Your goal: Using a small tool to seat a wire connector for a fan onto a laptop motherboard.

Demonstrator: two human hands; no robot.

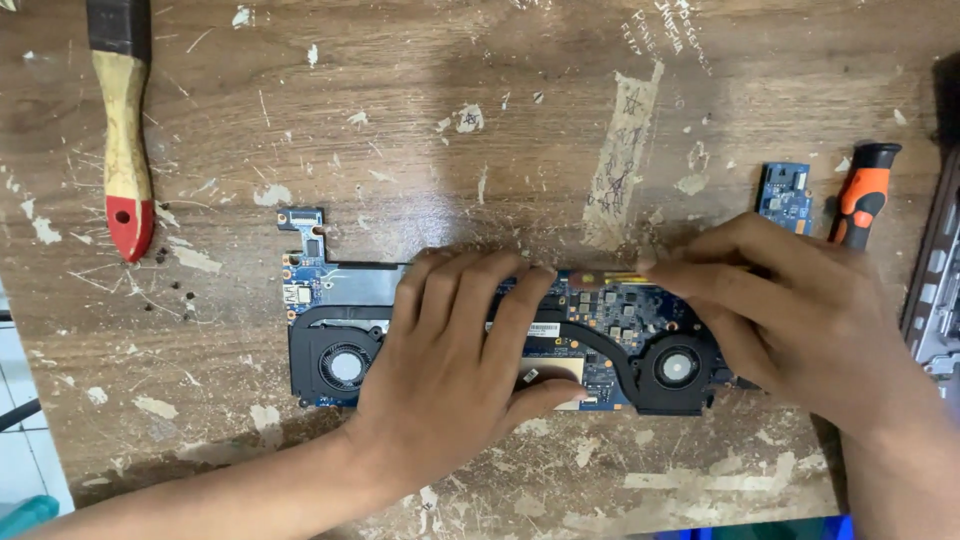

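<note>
A blue laptop motherboard (310, 285) with two black fans and a black heat pipe lies flat on the scratched wooden table (480, 120). My left hand (455, 365) rests palm down on the middle of the board, fingers spread toward its far edge, thumb by the near edge. My right hand (790, 310) covers the board's right end, its fingertips pinching at the far edge near a yellow-orange strip (620, 277). The left fan (345, 365) and right fan (678, 367) both show.
A paintbrush (125, 150) with a wooden handle and red tip lies at the far left. A small blue circuit board (785, 195) and an orange-black screwdriver (862, 200) lie at the right. A dark laptop chassis (935, 290) sits at the right edge. Tiny screws (175, 290) are scattered left.
</note>
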